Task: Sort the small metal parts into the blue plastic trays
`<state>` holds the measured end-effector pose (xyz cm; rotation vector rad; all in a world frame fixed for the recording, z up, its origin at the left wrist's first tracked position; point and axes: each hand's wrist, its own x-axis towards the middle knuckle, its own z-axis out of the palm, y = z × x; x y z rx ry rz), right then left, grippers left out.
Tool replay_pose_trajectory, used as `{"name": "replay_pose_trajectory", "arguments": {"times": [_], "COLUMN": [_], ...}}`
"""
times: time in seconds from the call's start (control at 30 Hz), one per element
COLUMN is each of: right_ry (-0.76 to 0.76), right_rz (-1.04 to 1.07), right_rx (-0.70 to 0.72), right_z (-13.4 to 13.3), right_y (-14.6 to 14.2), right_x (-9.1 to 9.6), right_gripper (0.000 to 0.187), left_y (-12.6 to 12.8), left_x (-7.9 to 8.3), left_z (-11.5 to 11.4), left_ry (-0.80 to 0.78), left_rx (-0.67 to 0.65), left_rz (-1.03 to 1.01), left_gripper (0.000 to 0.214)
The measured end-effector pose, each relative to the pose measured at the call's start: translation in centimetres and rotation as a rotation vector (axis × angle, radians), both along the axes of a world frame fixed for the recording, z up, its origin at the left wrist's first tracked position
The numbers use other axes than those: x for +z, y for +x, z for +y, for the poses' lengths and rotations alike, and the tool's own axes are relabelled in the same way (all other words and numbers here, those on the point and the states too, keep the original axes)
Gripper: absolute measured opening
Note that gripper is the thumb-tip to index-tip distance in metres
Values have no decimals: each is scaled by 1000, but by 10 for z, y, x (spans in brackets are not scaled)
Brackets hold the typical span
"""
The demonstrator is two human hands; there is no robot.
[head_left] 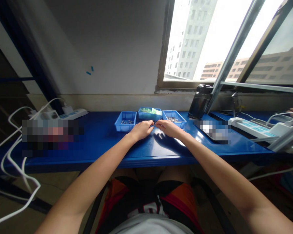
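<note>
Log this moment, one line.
Left hand and right hand: fingertips close together at small item, grip unclear | left tray: metal pieces | right tray: small pieces | rear tray: green packet

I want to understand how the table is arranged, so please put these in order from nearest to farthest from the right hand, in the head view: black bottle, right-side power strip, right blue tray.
From the right hand:
1. Right blue tray: just beyond the hand.
2. Black bottle: farther right, near the window.
3. Right-side power strip: far to the right.
</note>
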<state>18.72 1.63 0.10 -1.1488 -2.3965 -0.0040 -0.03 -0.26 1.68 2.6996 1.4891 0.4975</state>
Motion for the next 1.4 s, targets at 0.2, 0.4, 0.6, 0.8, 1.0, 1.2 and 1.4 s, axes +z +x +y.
{"name": "replay_pose_trajectory", "arguments": {"times": [0.2,0.4,0.6,0.8,1.0,1.2,1.4], "right_ry": [-56,-117,-128,-120,-105,-86,-84], "right_rz": [51,138,79,-5,-13,-42,-57], "right_rx": [37,79,69,18,16,-8,-45], "right_z": [0,-1,-3,-4,-5,-4,0], "right_y": [-1,-2,-2,-2,-3,0,2], "right_x": [1,1,2,1,0,1,-3], "right_gripper": [24,26,27,25,26,24,21], "left_y": [-2,-3,0,0,-1,-1,-2], "left_x": [-4,-5,-1,0,-2,-3,-2], "left_z": [6,9,3,0,2,3,2], "left_ry": [68,122,130,55,48,49,36], "left_rx": [-72,-168,-146,-19,10,14,0], "left_rz": [-46,-141,-152,-43,37,33,37], "left_gripper": [24,22,19,19,18,22,18]}}
